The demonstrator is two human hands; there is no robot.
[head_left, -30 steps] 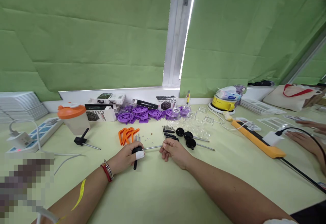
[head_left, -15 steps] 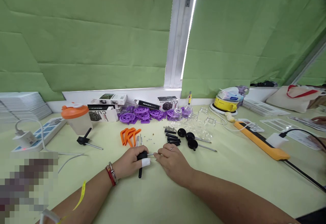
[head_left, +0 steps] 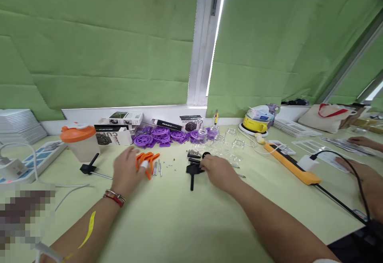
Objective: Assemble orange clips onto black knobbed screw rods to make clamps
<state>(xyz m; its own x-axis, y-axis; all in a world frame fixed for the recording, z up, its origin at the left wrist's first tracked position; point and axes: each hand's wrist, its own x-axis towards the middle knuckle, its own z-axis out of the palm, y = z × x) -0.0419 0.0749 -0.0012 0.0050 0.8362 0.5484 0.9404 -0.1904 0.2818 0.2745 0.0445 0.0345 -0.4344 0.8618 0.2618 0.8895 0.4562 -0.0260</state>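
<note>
My right hand (head_left: 218, 172) is closed at a black handled piece (head_left: 193, 170), which juts out left of my fingers with its handle pointing toward me; the grip itself is partly hidden. A round black cap (head_left: 206, 155) shows at my fingertips. Black tubular parts (head_left: 194, 160) and small springs (head_left: 191, 152) lie close by. On the left, my left hand (head_left: 127, 171), smeared by motion and with white tape on one digit, is over or beside orange angled pieces (head_left: 152, 161). Metal pins (head_left: 157, 168) lie just right of them.
Purple plastic parts (head_left: 160, 136) and printed boxes (head_left: 115, 135) line the back. Clear jars (head_left: 237, 145) stand right of centre. A shaker bottle (head_left: 79, 141) and another black rodded piece (head_left: 88, 169) are left. At right are an orange power strip (head_left: 291, 165) and another person's hands (head_left: 353, 167).
My left hand has let go of the black handled piece and moved left to the orange pieces. My right hand and that piece have shifted right, toward the black parts. The view has turned slightly.
</note>
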